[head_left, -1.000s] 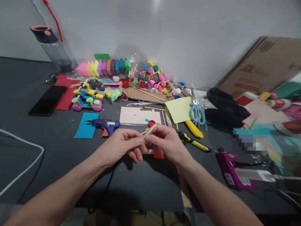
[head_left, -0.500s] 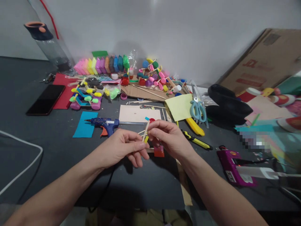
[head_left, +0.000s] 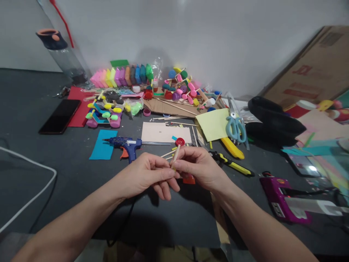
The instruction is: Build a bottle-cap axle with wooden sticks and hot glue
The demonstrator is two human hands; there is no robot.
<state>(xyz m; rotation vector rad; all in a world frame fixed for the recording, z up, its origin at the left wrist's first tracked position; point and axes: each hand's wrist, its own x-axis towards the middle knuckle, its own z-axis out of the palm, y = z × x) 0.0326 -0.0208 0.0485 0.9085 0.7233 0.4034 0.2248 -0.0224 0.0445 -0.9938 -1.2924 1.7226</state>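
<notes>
My left hand [head_left: 148, 175] and my right hand [head_left: 198, 166] meet above the dark table [head_left: 54, 160], both pinched on a thin wooden stick [head_left: 176, 157] that points up and away. The left thumb and forefinger grip its lower end; the right fingers hold it just beside them. A red bottle cap [head_left: 180, 141] lies right behind the stick's tip. Under my right hand sits a small red block [head_left: 189, 179]. A blue glue gun [head_left: 125, 144] lies just beyond my left hand.
Cream card [head_left: 160, 133], yellow paper [head_left: 214, 123], teal scissors [head_left: 236, 127], yellow cutters [head_left: 231, 165] and a purple device [head_left: 280, 198] lie around. Clay blocks [head_left: 122, 75], cap models [head_left: 105, 111], a phone [head_left: 60, 116], a bottle [head_left: 61, 54] and a cardboard box [head_left: 313, 72] stand behind.
The stick has swung from leaning right to nearly upright between my fingers. The view has drifted slightly; both hands stay together in the same spot.
</notes>
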